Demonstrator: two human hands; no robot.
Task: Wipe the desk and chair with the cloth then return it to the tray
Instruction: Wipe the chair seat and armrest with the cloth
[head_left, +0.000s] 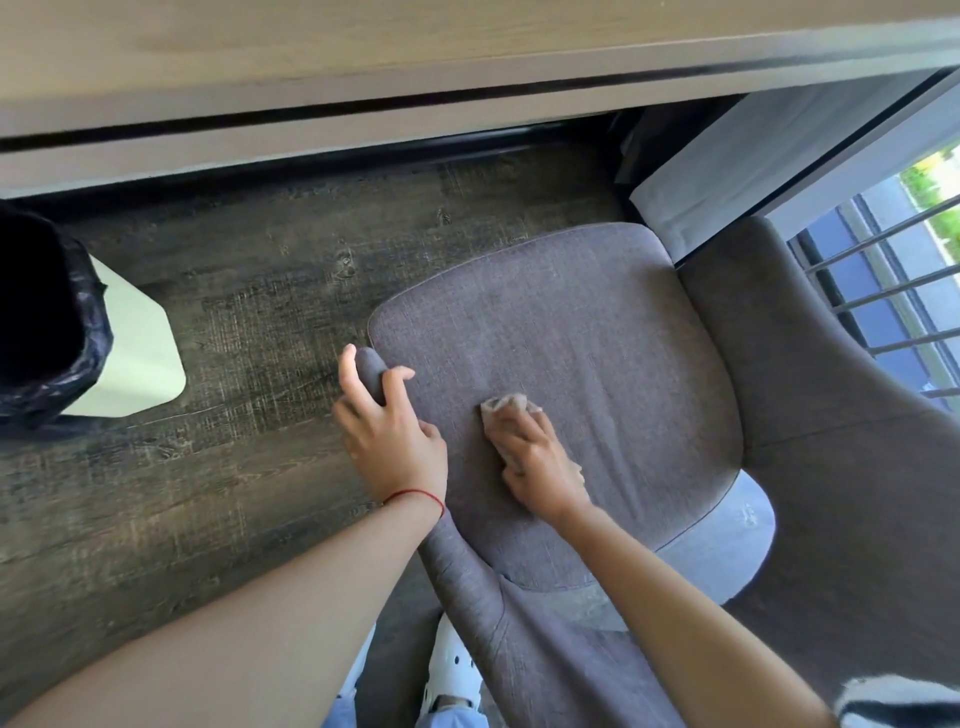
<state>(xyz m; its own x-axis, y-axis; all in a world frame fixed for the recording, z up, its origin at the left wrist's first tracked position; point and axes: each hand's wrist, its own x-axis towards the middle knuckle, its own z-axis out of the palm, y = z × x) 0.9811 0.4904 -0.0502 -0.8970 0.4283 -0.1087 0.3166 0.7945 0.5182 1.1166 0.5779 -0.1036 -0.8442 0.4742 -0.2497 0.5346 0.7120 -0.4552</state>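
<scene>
on the grey fabric seat cushion of the upholstered chair (571, 353), near its left side, the right hand (535, 462) presses a small crumpled beige cloth (506, 405) flat against the weave; its grip is clenched on the cloth, with a bunched end poking out past the fingertips on the far side. the left hand (389, 431) is wrapped over the end of the chair's left armrest (370, 366), thumb on the seat side and fingers curled over the floor side, probably to steady the chair so it does not shift under the rubbing. a thin red string (415, 496) circles that wrist. the pale wooden worktop (311, 47) runs along the far edge, above dark wood-grain floor (249, 291). a white bin lined with a black bag (57, 322) stands at the far left. the tray is not in view, so returning the cloth seems a later step; the chair wipe looks to be under way.
</scene>
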